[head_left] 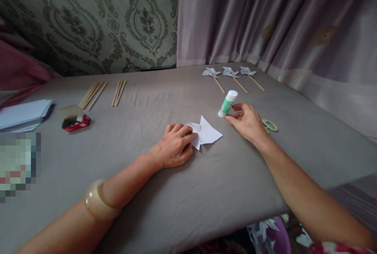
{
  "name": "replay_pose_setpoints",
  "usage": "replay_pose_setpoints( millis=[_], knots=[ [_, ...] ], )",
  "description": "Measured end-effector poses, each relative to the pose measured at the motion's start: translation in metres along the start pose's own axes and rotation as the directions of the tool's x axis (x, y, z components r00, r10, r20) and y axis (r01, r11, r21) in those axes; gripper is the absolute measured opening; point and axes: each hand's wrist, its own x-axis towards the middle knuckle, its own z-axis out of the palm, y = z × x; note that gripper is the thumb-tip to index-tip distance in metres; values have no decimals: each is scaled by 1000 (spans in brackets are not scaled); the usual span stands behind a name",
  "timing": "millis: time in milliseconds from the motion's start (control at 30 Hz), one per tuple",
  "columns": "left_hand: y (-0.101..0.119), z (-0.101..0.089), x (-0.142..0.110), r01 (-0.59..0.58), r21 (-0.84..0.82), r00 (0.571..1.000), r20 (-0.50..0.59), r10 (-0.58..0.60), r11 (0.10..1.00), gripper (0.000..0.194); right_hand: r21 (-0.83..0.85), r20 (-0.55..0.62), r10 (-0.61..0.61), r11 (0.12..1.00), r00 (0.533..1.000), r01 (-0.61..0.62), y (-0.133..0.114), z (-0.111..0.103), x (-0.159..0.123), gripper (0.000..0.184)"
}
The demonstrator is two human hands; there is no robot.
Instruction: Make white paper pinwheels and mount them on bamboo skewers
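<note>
My left hand (176, 144) presses a partly folded white paper pinwheel (210, 131) onto the cloth, its fingers curled over the paper's left side. Two pointed corners of the paper stick out to the right. With thumb and fingertips, my right hand (247, 122) grips a green and white glue stick (228, 103) near its lower end. The glue stick is tilted, its white cap on top. Green-handled scissors (270, 126) lie just behind my right hand, their blades hidden.
Three finished pinwheels on sticks, one being a pinwheel (230, 72), lie at the back right. Wooden sticks (93, 94) lie in two groups at the back left. A small red box (75, 122) and stacked white paper (25, 114) sit left. A purple container (281, 236) is below the front edge.
</note>
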Motion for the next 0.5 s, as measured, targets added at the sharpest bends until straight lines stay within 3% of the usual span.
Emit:
replay_pose_setpoints(
  millis=[33,67,167,267,500],
  knots=[
    [0,0,0,-2,0,1000,1,2,1000,38,-33,4,-73,997,997,73,-10,-7,-7,26],
    [1,0,0,-4,-1,1000,1,4,1000,37,-25,91,-157,987,983,160,-21,-13,-14,18],
    [1,1,-1,-4,6,1000,-11,4,1000,36,145,392,-364,931,845,335,-51,-21,-33,7],
    [0,1,-1,4,11,1000,-19,-4,1000,35,184,503,-421,905,754,383,-65,-16,-40,4],
    [0,2,-1,-4,17,1000,-20,5,1000,33,124,550,-353,931,757,344,-63,-2,-31,13]
  ],
)
